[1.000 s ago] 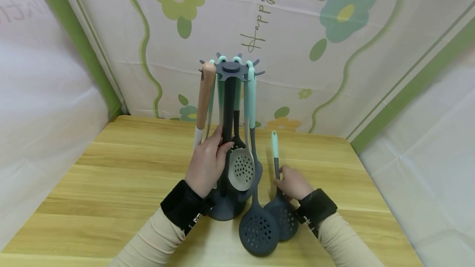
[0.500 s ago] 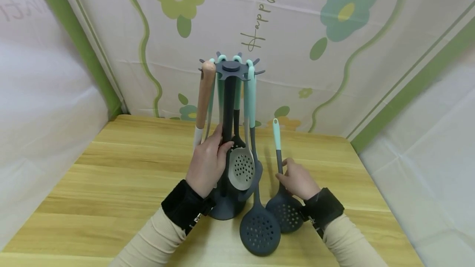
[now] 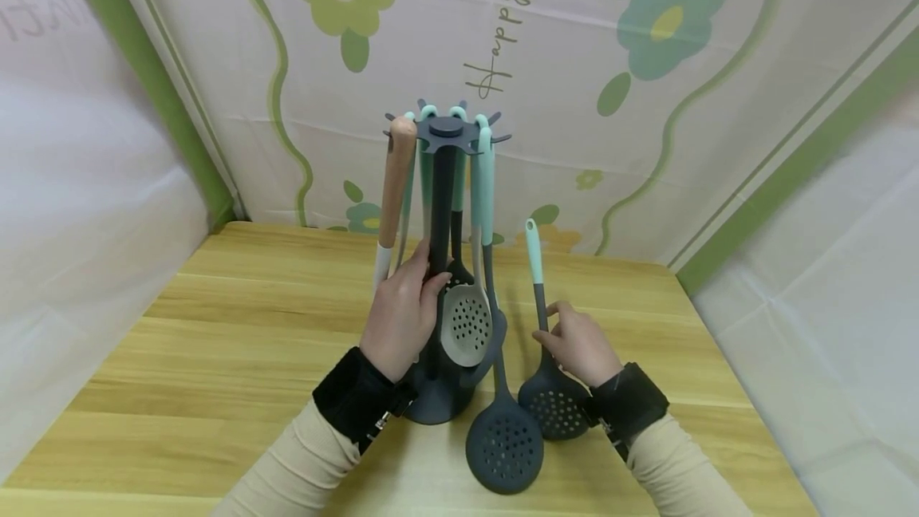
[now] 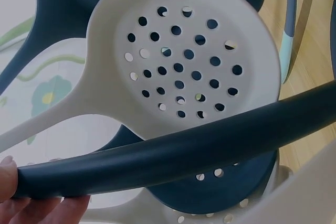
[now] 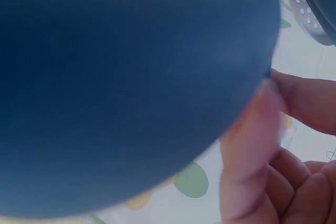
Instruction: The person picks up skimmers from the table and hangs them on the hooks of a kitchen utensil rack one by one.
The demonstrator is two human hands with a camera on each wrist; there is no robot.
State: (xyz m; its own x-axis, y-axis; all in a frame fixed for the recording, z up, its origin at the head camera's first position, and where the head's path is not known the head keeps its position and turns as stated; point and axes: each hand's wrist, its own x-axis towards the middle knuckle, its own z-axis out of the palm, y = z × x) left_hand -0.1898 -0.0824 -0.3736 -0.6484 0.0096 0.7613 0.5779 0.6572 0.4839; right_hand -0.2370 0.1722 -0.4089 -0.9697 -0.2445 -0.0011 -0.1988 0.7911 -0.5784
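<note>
My left hand (image 3: 400, 321) grips the dark post (image 3: 443, 202) of an upright utensil stand; in the left wrist view its fingertips curl round the post (image 4: 173, 153). To the right of the stand, my right hand (image 3: 580, 345) pinches the dark shaft of a skimmer (image 3: 556, 407) with a mint handle, its perforated head low and handle end up. That head's smooth dark underside (image 5: 131, 87) fills much of the right wrist view. Beside it is another dark skimmer (image 3: 505, 445), its shaft running up behind the hanging utensils. A pale slotted spoon (image 3: 467, 325) hangs before my left fingertips.
A hooked top (image 3: 447, 128) carries several mint-handled utensils and one with a wooden handle (image 3: 398, 182). The stand's round base (image 3: 439, 405) rests on a wooden table (image 3: 237, 357). A flower-printed cloth (image 3: 416, 38) hangs behind.
My right hand has moved the pinched skimmer up and slightly right in the head view, so its head has drawn apart from the neighbouring skimmer's. My left hand stays on the post.
</note>
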